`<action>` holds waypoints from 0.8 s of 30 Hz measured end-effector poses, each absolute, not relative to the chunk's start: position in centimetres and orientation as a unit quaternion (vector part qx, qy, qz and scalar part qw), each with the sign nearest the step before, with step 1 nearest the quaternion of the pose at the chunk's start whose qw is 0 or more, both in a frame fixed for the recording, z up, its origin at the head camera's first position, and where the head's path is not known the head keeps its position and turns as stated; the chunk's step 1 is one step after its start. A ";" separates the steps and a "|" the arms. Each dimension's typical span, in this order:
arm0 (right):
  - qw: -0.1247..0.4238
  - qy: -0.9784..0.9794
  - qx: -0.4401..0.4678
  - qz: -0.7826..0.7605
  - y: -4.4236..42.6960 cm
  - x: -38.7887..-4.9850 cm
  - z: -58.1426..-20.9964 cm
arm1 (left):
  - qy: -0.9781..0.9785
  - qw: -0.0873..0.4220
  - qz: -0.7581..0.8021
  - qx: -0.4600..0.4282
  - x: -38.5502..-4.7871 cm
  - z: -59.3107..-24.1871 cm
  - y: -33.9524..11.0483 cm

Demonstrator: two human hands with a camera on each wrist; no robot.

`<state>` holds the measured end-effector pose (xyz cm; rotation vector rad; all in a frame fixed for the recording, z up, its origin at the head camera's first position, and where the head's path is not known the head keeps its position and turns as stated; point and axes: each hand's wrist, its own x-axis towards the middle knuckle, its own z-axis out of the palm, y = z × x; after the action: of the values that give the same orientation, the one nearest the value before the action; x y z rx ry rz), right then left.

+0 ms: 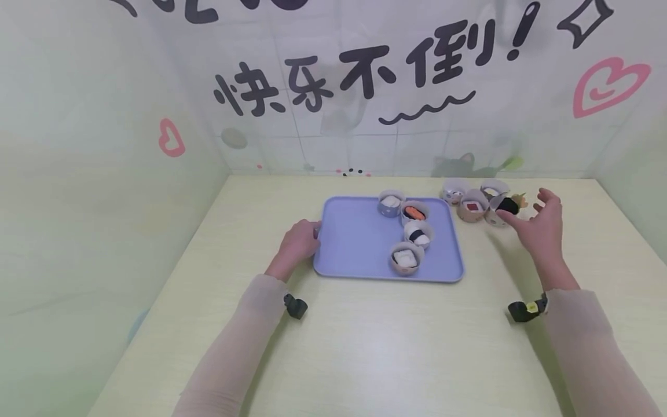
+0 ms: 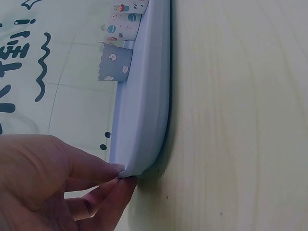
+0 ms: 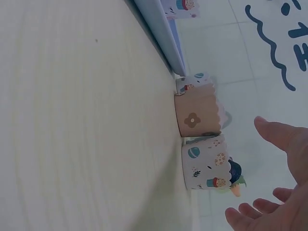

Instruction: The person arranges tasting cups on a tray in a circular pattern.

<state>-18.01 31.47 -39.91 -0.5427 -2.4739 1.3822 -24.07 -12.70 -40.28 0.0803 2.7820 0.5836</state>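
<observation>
My left hand [image 1: 299, 242] pinches the left rim of a blue tray [image 1: 354, 237], thumb above and fingers below in the left wrist view. Several paper cups with sushi-shaped pieces stand toward the tray's right: a blue-grey cup [image 1: 389, 207], an orange-topped sushi [image 1: 414, 213], a black-banded white sushi [image 1: 418, 236] and a white piece [image 1: 405, 258]. My right hand [image 1: 544, 234] is spread beside the paper cups right of the tray, holding nothing. Nearest it is a patterned cup [image 3: 207, 163] with a black piece [image 1: 508, 205]; in the right wrist view, fingers and cup are apart.
Beside that patterned cup stand a brown cup [image 1: 471, 214] with a red-centred white piece and two more cups behind. The pale wooden table [image 1: 385, 341] extends in front of the tray. A printed white backdrop [image 1: 339, 150] rises behind the table.
</observation>
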 end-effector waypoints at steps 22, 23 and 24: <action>0.028 -0.829 -0.199 0.521 32.2 -20.7 -41.5 | 0.969 0.147 0.195 0.031 -24.3 -40.6 -12.9; 0.028 -0.831 -0.198 0.520 32.3 -20.8 -41.6 | 0.969 0.147 0.195 0.031 -24.3 -40.5 -12.8; 0.028 -0.832 -0.196 0.518 32.3 -20.8 -41.7 | 0.969 0.147 0.196 0.031 -24.2 -40.5 -12.8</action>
<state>-20.80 32.31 -41.69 -0.6062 -2.5689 1.5996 -24.23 -12.81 -40.49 0.0890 2.7884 0.5654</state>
